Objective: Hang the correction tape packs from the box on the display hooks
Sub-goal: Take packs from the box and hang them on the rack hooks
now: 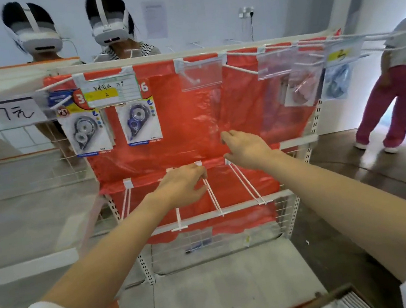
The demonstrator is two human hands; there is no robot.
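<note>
Two people in white headsets (pixel 107 25) are standing behind the display rack (pixel 297 142), and a person in pink trousers (pixel 390 107) is standing off its right edge; a handwritten price card (pixel 16 112) is hanging at the rack's upper left, and clear plastic label holders (pixel 200 75) are dangling along the top rail; red plastic sheeting (pixel 182 136), glossy and wrinkled, is covering the back panel. Two correction tape packs (pixel 139 120) are hanging side by side near the upper left corner of the sheeting, flat cards with clear bubbles; the box (pixel 343 303) is peeking in at the bottom right edge, with white packs inside. Both bare arms are reaching forward from white sleeves; the left hand (pixel 182 184) is curling its fingers around a thin white wire hook (pixel 212 193) on the lower rail; the right hand (pixel 244 148) is hovering loosely spread just above the next hook (pixel 246 184), holding nothing.
</note>
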